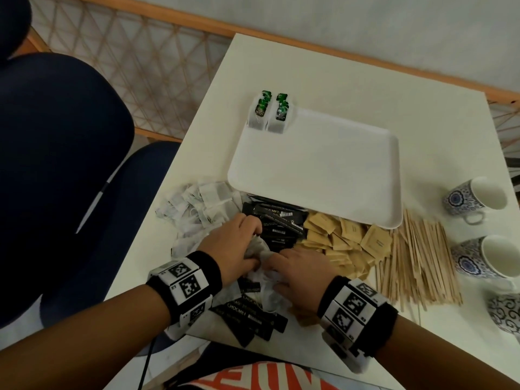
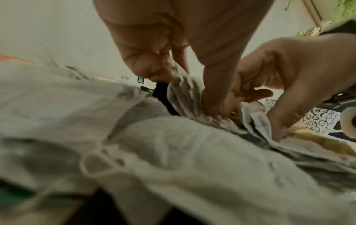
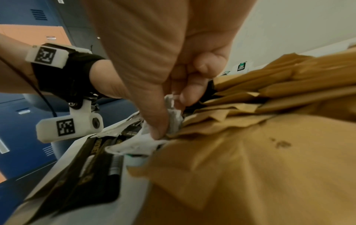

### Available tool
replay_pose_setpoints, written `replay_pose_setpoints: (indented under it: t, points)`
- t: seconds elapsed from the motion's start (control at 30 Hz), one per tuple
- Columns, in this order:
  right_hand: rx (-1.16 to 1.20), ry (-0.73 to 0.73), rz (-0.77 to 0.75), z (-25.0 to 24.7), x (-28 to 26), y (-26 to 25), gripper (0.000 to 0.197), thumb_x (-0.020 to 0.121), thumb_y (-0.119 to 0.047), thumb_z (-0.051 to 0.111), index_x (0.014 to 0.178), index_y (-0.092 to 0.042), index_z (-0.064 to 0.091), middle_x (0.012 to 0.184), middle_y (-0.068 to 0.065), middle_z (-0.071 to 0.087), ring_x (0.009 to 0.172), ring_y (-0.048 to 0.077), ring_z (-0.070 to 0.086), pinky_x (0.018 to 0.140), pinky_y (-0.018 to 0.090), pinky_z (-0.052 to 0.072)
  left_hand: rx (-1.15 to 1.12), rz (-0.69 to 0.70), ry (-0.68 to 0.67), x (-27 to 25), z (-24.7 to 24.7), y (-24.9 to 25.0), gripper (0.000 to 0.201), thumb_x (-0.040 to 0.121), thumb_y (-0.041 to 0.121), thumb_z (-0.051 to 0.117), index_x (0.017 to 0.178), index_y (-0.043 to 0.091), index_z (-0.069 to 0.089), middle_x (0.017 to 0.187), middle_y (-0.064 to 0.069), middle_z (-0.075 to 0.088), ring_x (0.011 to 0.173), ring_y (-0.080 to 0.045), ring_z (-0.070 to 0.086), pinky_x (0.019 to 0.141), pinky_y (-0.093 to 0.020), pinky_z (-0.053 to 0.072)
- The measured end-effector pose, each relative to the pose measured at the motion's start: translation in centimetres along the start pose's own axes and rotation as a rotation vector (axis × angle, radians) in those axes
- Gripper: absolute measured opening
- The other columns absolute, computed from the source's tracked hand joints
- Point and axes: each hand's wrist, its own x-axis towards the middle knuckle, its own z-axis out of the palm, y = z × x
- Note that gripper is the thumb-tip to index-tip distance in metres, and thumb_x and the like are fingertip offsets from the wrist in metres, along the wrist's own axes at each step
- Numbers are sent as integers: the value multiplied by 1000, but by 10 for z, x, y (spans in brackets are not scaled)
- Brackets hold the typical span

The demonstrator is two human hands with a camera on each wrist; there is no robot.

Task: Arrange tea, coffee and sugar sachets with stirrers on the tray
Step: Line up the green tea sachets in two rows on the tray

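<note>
Tea bag point(image 1: 260, 249) pinched btwn left hand point(image 1: 233, 243) & right hand point(image 1: 301, 273).

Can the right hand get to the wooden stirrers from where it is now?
Probably yes. The stirrers lie in an open heap just right of the right hand, with only the brown sugar sachets between. But that hand is pinching a tea bag with the left hand and must let go first.

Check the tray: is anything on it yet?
Nearly empty. Only two tea bags with green tags lean on the tray's far-left rim; no coffee, sugar or stirrers are on it.
</note>
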Motion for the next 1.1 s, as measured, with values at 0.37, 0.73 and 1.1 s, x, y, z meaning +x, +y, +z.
replay_pose_setpoints:
  t: [0.37, 0.73, 1.1]
  points:
    - [93, 116, -16, 0, 0, 6, 19, 83, -35, 60, 101, -31, 62, 98, -7, 64, 94, 17, 57, 75, 33, 49, -87, 2, -115, 8, 1, -3, 28, 76, 38, 72, 98, 26, 59, 99, 9, 39, 88, -12, 49, 77, -28, 46]
    - [484, 549, 205, -71, 14, 42, 15, 78, -28, 71, 89, -31, 61, 81, -14, 58, 66, 0, 50, 63, 23, 43, -979, -267, -84, 27, -45, -9, 33, 89, 2, 57, 106, 29, 54, 92, -10, 63, 62, -19, 63, 53, -30, 54]
    - [208, 698, -108, -82, 48, 34, 28, 79, -41, 54, 94, -23, 69, 86, 0, 61, 72, 22, 62, 55, 27, 50, -1394, -260, -132, 63, -81, 11, 16, 94, 3, 43, 99, 4, 58, 93, -19, 59, 87, -30, 54, 71, -34, 48]
